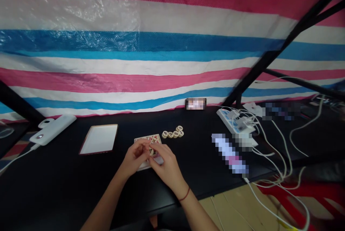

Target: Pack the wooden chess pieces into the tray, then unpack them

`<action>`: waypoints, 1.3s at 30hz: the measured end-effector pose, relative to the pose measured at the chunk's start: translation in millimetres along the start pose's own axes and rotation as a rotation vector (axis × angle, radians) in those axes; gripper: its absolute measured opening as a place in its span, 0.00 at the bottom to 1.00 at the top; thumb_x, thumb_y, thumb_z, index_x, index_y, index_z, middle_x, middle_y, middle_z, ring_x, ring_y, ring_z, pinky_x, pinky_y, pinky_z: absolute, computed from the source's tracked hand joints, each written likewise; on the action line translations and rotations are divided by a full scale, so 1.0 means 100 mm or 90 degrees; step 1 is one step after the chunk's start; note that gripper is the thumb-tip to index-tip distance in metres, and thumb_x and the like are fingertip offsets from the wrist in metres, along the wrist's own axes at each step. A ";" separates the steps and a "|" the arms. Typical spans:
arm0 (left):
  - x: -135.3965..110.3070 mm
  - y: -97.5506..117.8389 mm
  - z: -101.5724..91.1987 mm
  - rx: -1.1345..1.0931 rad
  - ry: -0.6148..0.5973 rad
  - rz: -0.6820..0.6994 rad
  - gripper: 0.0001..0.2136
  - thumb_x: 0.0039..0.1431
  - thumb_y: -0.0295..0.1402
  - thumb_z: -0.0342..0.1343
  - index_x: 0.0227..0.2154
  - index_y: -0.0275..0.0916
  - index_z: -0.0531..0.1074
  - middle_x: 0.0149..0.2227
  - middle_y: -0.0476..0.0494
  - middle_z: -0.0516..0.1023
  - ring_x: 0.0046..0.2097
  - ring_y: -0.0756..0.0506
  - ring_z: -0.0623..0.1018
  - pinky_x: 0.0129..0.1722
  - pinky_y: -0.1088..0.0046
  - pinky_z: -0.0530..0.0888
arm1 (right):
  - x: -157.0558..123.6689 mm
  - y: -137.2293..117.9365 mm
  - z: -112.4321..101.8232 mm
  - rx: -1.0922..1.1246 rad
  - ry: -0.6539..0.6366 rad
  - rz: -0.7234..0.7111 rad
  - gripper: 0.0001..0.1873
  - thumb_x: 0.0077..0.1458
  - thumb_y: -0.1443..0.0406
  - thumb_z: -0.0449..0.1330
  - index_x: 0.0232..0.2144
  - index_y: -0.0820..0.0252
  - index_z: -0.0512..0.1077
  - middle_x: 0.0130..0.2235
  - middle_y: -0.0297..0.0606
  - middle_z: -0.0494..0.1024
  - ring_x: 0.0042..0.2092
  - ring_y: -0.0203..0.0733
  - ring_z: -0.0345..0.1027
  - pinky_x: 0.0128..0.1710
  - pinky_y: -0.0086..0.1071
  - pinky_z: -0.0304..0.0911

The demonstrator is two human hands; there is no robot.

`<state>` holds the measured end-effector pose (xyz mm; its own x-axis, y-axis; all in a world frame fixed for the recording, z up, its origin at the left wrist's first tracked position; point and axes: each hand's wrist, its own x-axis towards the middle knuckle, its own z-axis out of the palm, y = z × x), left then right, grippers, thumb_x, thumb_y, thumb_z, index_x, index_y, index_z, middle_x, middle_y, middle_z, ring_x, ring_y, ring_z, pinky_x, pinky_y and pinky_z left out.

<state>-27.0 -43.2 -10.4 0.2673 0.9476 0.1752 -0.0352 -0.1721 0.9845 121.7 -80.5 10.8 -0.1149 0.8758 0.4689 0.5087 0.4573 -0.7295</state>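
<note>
Both hands meet over a small open box (147,140) of round wooden game pieces on the black table (67,173). My left hand (136,156) is curled, its fingertips pinched at one pale round piece (152,151). My right hand (165,166), a red cord on its wrist, has its fingers closed against the same piece. Which hand bears the piece I cannot tell. Several more round pieces (173,133) lie in a short row on the table just behind and right of the box.
The white box lid (99,139) lies left of the box. A white power bank (52,129) with a cable sits far left. A power strip (235,120) with plugs and white cables spreads at the right. A striped tarp (161,44) hangs behind the table.
</note>
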 end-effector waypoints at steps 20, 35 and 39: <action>0.03 -0.28 -0.19 0.568 -0.036 0.179 0.24 0.53 0.32 0.58 0.55 0.48 0.69 0.59 0.41 0.68 0.61 0.36 0.66 0.59 0.51 0.64 | -0.02 0.22 -0.06 -0.214 -0.139 0.103 0.04 0.53 0.69 0.62 0.33 0.56 0.73 0.33 0.36 0.77 0.37 0.44 0.65 0.40 0.35 0.60; 0.02 -0.27 -0.19 0.592 -0.076 0.153 0.15 0.55 0.31 0.56 0.46 0.48 0.74 0.61 0.43 0.66 0.63 0.35 0.61 0.60 0.50 0.62 | 0.03 0.23 -0.05 -0.274 -0.165 0.134 0.05 0.53 0.68 0.62 0.34 0.56 0.71 0.32 0.35 0.76 0.36 0.44 0.62 0.37 0.33 0.55; 0.01 -0.27 -0.19 0.610 -0.080 0.151 0.14 0.55 0.31 0.56 0.44 0.47 0.74 0.61 0.44 0.65 0.64 0.36 0.60 0.60 0.50 0.61 | 0.05 0.19 -0.04 -0.284 -0.169 0.146 0.05 0.52 0.68 0.63 0.32 0.57 0.70 0.32 0.34 0.75 0.36 0.43 0.63 0.36 0.31 0.53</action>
<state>-43.9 -32.1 -36.2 0.4558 0.8348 0.3088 0.6774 -0.5504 0.4880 134.7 -68.3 0.9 -0.1398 0.9803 0.1397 0.8505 0.1911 -0.4900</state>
